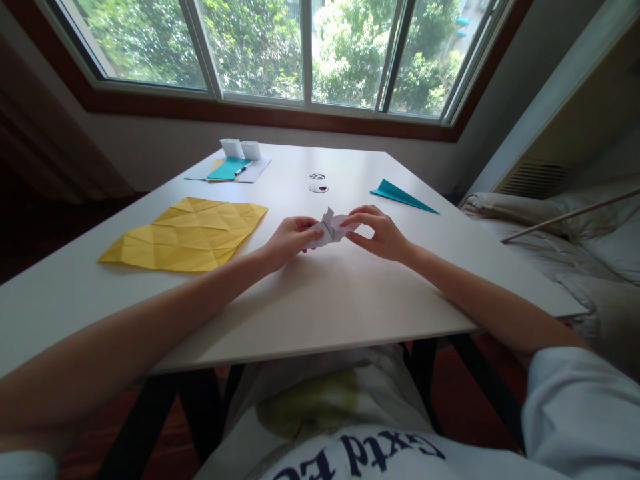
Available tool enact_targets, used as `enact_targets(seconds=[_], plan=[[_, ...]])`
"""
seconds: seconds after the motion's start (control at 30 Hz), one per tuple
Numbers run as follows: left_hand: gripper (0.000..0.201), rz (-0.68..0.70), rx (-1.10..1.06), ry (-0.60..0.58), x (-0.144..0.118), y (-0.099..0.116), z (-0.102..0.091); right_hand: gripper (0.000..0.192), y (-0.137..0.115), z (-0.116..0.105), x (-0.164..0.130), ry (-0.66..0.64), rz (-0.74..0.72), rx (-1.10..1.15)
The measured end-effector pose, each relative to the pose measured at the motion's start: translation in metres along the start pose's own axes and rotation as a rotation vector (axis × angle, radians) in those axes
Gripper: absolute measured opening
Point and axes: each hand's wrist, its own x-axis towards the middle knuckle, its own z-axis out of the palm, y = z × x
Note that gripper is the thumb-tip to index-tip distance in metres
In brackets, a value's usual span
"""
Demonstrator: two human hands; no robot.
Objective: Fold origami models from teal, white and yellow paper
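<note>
- A person is sitting at a white bench [320, 307] below a wide window [280, 53], and both bare forearms are reaching out over the benchtop.
- The left hand [289, 241] is pinching the left side of a small folded white paper model [331, 228] between thumb and fingertips.
- The right hand [377, 233] is gripping the right side of the same paper model, with the fingers curling over its top edge.
- The paper model is sitting between the two hands, around the middle of the bench and just above its surface; its creased points are sticking upward.
- A large yellow paper sheet [187, 233], covered in a grid of creases, is lying flat to the left of the hands, near the left hand but apart from it.
- A teal paper folded into a long narrow triangle [403, 196] is lying to the far right, beyond the right hand.
- At the far left of the bench a smaller teal sheet [227, 169] is resting on a pale sheet, with a pen [241, 171] just beside it and two small white boxes [241, 149] behind it.
- Two small round objects [319, 183] are lying past the hands, near the far middle; what they are is too small to tell.
- A bed with pale bedding [575, 247] is standing to the right of the bench.
- Green trees are showing through the window glass.
</note>
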Motion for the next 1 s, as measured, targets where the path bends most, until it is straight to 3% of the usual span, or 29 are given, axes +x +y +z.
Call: enact_targets(seconds=[0.23, 0.47, 0.7, 1.0], plan=[[0.017, -0.04, -0.007, -0.061, 0.0, 0.0, 0.001, 0.022, 0.008, 0.004, -0.001, -0.061, 0.199, 0.021], [0.024, -0.1, 0.028, -0.176, -0.005, 0.003, 0.006, 0.018, 0.008, 0.008, -0.002, -0.134, 0.234, 0.107], [0.021, -0.001, 0.138, -0.259, -0.002, -0.002, 0.004, 0.022, 0.008, 0.011, -0.004, -0.227, 0.3, 0.202], [0.019, 0.081, 0.216, -0.257, -0.003, -0.002, 0.002, 0.025, 0.011, 0.013, -0.004, -0.242, 0.391, 0.354]])
